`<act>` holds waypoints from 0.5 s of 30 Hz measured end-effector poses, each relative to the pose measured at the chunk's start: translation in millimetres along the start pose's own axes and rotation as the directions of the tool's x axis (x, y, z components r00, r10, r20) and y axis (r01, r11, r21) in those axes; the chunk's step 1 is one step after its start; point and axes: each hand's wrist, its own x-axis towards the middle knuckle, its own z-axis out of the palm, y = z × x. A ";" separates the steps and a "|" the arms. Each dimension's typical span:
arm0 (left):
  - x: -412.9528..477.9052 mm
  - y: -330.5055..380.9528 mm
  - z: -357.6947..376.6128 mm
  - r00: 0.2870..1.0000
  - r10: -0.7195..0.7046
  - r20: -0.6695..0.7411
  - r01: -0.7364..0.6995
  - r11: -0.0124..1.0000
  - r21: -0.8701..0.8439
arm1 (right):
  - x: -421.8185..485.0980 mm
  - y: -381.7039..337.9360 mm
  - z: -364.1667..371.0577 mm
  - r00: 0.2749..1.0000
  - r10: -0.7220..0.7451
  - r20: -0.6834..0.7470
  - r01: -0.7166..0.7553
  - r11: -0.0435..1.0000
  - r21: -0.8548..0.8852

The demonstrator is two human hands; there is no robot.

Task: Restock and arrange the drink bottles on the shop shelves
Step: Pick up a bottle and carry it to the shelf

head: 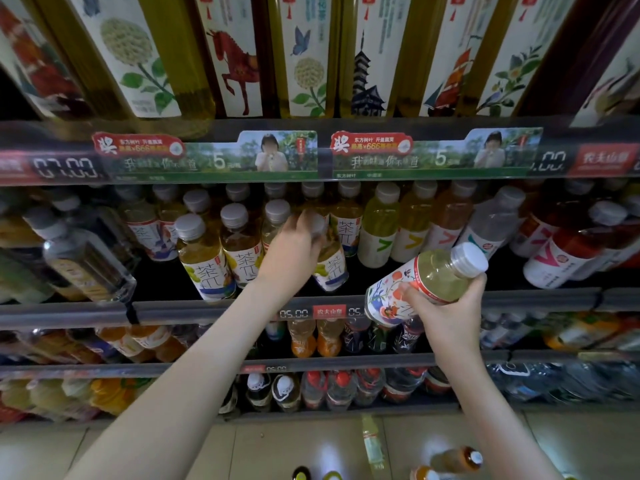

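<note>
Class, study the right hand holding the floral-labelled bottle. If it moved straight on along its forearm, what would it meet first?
Probably the pale yellow plastic bottle with a yellow V label on the shelf, beyond the right hand and its tilted floral-labelled clear bottle; depth is unclear.

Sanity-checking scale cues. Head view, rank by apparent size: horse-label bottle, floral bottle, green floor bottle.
1. horse-label bottle, though cropped.
2. floral bottle in the right hand; nearness inflates it.
3. green floor bottle, smallest.

- "07.00" on the price tag [65, 167], ten o'clock.
- "05.00" and "农夫山泉" on the rail tag [311, 312], six o'clock of centre.
- "茶π" on the tea bottles [207, 275], nine o'clock.
- "5" on the promo strip [221, 161].
</note>
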 end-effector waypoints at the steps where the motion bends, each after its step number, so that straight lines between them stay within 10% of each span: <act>1: 4.7 4.4 3.1 1.000 -0.012 0.005 0.012 1.000 -0.005 | 0.7 1.9 0.3 1.000 0.006 -0.003 -0.006 1.000 -0.004; 15: 14.6 24.7 39.6 0.991 0.130 -0.040 -0.133 0.984 -0.114 | -1.9 -1.2 17.2 0.995 -0.045 0.092 0.049 0.998 -0.041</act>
